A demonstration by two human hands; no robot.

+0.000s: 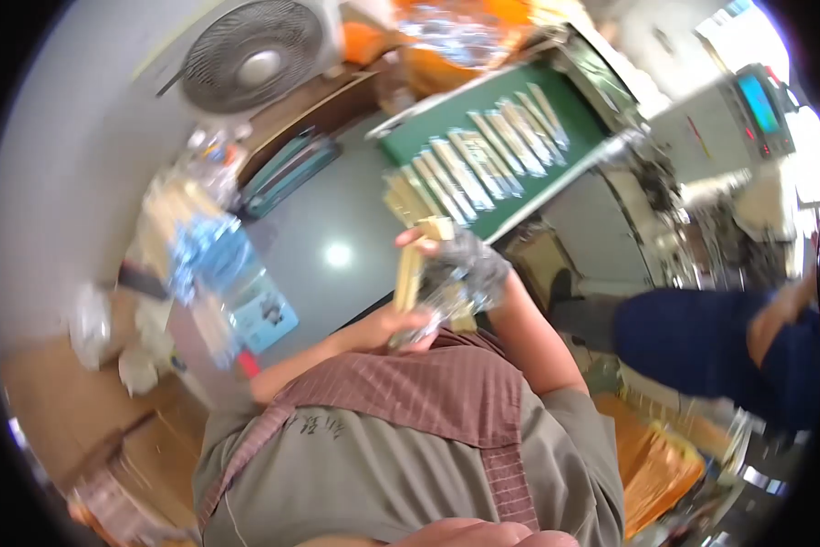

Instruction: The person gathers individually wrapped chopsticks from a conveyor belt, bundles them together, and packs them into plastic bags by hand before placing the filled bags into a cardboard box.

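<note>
Both hands meet in front of my apron, blurred by motion. My left hand (pixel 399 328) is closed round the lower end of a bundle of pale wooden sticks (pixel 408 278), with crumpled clear plastic (pixel 442 305) beside it. My right hand (pixel 469 266), in a greyish covering, has its fingers wrapped round the upper end of the pale sticks. Just beyond it, more pale sticks (pixel 399 199) lie at the near end of a green belt (pixel 556 100). On that belt, several narrow packs of sticks in clear wrap (pixel 465 173) lie in a slanted row.
A grey tabletop (pixel 314 246) carries a teal-and-dark object (pixel 291 169). Left lie bagged sticks (pixel 177 223) and a blue printed packet (pixel 266 312). A fan (pixel 255 64) stands behind. At right are a machine with a screen (pixel 758 105) and another person's dark-blue-clothed leg (pixel 693 346).
</note>
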